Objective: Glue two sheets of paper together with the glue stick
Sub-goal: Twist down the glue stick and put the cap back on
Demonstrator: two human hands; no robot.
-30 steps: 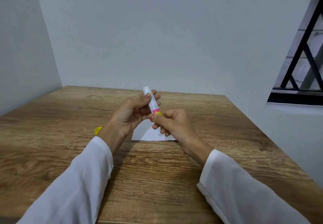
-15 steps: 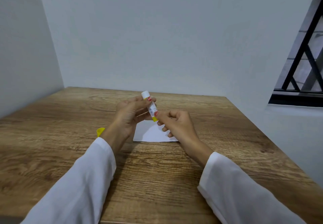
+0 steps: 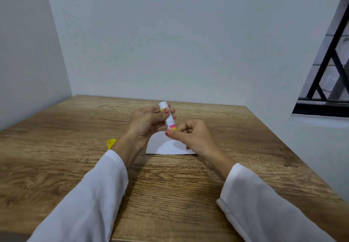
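Fingers [image 3: 151, 115] of both hands clenched around glue stick [image 3: 168, 117] above paper [image 3: 166, 146].

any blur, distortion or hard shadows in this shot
Head view: wide-angle bending tilts the walls and window bars at the edges; light is soft, with faint shadows under the left hand and right hand; the glue stick label is too soft to read.

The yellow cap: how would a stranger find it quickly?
Look at the wooden table, just left of the left hand at its wrist. The yellow cap lies there alone, the only yellow thing resting on the wood.
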